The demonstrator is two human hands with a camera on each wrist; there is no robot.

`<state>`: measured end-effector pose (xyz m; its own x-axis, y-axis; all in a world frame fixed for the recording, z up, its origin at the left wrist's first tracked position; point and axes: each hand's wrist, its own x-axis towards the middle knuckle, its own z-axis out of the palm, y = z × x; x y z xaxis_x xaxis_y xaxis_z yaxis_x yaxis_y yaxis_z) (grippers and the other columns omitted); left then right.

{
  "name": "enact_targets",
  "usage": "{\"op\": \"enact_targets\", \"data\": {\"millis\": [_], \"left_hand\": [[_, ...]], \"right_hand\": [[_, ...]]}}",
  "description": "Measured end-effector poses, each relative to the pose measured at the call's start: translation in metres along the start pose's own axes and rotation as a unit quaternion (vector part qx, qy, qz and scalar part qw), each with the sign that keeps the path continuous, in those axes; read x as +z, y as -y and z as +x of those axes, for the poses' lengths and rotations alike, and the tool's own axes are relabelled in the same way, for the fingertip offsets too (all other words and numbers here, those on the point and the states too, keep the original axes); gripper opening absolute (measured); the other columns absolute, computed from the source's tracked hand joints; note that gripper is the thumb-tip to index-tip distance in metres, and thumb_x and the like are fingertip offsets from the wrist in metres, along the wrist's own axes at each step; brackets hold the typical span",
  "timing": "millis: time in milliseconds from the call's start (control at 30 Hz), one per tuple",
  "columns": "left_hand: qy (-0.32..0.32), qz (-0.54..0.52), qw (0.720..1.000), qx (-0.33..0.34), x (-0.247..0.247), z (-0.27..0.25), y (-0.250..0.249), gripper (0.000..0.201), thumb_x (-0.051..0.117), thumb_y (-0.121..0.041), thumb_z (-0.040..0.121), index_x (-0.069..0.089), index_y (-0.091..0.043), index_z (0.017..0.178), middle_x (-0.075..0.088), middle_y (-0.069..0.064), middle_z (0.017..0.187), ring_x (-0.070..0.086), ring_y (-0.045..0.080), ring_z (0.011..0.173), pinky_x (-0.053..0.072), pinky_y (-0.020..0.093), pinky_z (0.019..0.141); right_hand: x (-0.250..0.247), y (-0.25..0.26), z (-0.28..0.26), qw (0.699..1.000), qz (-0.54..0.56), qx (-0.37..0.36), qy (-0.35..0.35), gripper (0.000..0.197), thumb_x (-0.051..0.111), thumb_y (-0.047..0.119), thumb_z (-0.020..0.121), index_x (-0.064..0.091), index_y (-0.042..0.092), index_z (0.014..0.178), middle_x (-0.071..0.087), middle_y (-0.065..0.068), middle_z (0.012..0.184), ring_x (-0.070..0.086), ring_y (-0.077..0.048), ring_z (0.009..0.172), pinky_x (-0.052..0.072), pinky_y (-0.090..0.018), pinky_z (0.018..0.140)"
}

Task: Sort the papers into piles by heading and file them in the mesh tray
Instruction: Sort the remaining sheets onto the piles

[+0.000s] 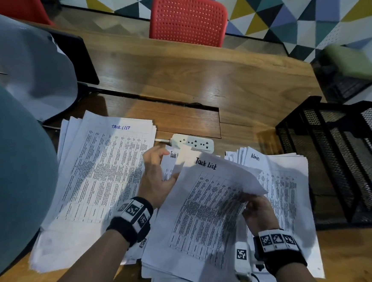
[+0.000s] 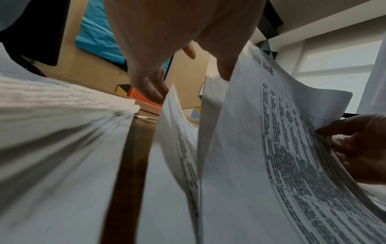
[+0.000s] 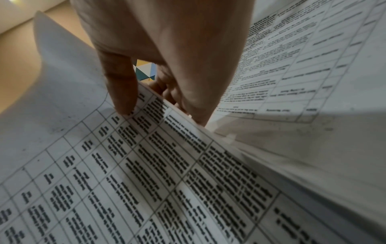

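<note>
A printed sheet headed "Task List" (image 1: 208, 206) is lifted and curled over the middle heap of papers (image 1: 182, 272). My right hand (image 1: 253, 205) pinches its right edge, thumb (image 3: 122, 92) on top and fingers underneath. My left hand (image 1: 158, 172) lies at the sheet's left edge with its fingers fairly straight, and its thumb (image 2: 225, 69) touches the sheet (image 2: 261, 148). A pile headed "TASK LIST" (image 1: 107, 169) lies to the left. A pile headed "Admin" (image 1: 281, 177) lies to the right. The black mesh tray (image 1: 315, 153) stands at the table's right end.
A white power strip (image 1: 194, 142) lies just beyond the papers. A red chair (image 1: 187, 18) stands across the wooden table (image 1: 198, 84). At far left, white sheets drape over a dark screen (image 1: 78, 58). A second black mesh bin (image 1: 343, 84) sits beyond the tray.
</note>
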<state>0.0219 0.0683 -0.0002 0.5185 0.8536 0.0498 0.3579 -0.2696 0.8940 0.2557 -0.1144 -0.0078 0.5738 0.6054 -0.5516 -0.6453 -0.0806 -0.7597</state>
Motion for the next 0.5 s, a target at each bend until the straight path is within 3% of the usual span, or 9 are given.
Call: {"op": "enact_targets", "data": {"millis": [100,167,233,300,367,433,500], "left_hand": [[-0.028,0.063,0.998,-0.003,-0.006,0.003,-0.01,0.07,0.063,-0.054,0.076,0.051,-0.018,0.135,0.033,0.013,0.146,0.043,0.025,0.127,0.044,0.037,0.101],[-0.016,0.073,0.997,0.012,-0.009,0.005,-0.014,0.066,0.061,-0.056,0.081,0.056,-0.015,0.132,0.046,0.014,0.139,0.044,0.019,0.124,0.041,0.038,0.103],[0.055,-0.024,0.998,-0.02,-0.01,0.004,-0.016,0.038,0.064,-0.035,0.091,0.065,-0.008,0.118,0.065,0.007,0.117,0.058,0.012,0.108,0.05,0.043,0.101],[0.095,-0.111,0.987,-0.069,-0.01,0.002,-0.018,0.017,0.063,-0.02,0.093,0.072,-0.007,0.098,0.073,0.003,0.091,0.068,0.016,0.087,0.058,0.046,0.087],[0.067,-0.139,0.982,-0.104,-0.008,0.003,-0.017,0.019,0.065,-0.023,0.091,0.07,-0.008,0.08,0.07,0.005,0.075,0.067,0.022,0.073,0.059,0.042,0.071],[0.029,-0.16,0.978,-0.133,-0.004,0.003,-0.013,0.029,0.072,-0.025,0.088,0.058,-0.009,0.068,0.059,0.001,0.063,0.055,0.016,0.06,0.05,0.03,0.061],[0.013,-0.196,0.968,-0.156,-0.003,0.003,-0.013,0.045,0.078,-0.038,0.081,0.053,-0.002,0.072,0.056,0.01,0.065,0.05,0.023,0.06,0.05,0.029,0.061]], "right_hand": [[-0.003,-0.003,0.003,1.0,0.005,0.007,-0.026,0.083,0.093,0.019,0.028,0.063,0.005,0.104,0.06,-0.011,0.079,0.051,-0.022,0.07,0.041,-0.03,0.064],[-0.002,-0.004,0.001,0.999,0.017,0.008,-0.033,0.086,0.09,0.016,0.036,0.058,-0.001,0.114,0.058,-0.015,0.086,0.052,-0.027,0.079,0.039,-0.035,0.072],[0.004,0.0,-0.005,0.999,0.013,0.012,-0.033,0.066,0.082,0.011,0.052,0.058,-0.004,0.111,0.063,-0.012,0.085,0.058,-0.021,0.075,0.044,-0.032,0.071],[0.008,0.003,-0.008,1.0,-0.016,0.002,-0.016,0.038,0.076,0.018,0.066,0.061,0.009,0.1,0.067,-0.006,0.089,0.063,-0.017,0.078,0.049,-0.032,0.075],[0.01,0.005,-0.008,0.998,-0.063,-0.018,-0.008,0.042,0.077,0.029,0.069,0.058,0.02,0.105,0.067,-0.005,0.102,0.064,-0.021,0.093,0.051,-0.038,0.084],[0.006,0.004,-0.006,0.999,-0.042,-0.03,0.007,0.037,0.07,0.009,0.077,0.058,0.016,0.112,0.07,-0.007,0.104,0.066,-0.021,0.093,0.051,-0.035,0.081],[0.003,0.003,-0.006,0.998,-0.051,-0.046,-0.006,0.031,0.065,-0.001,0.08,0.061,0.01,0.108,0.071,-0.008,0.1,0.067,-0.02,0.088,0.054,-0.03,0.074]]}}
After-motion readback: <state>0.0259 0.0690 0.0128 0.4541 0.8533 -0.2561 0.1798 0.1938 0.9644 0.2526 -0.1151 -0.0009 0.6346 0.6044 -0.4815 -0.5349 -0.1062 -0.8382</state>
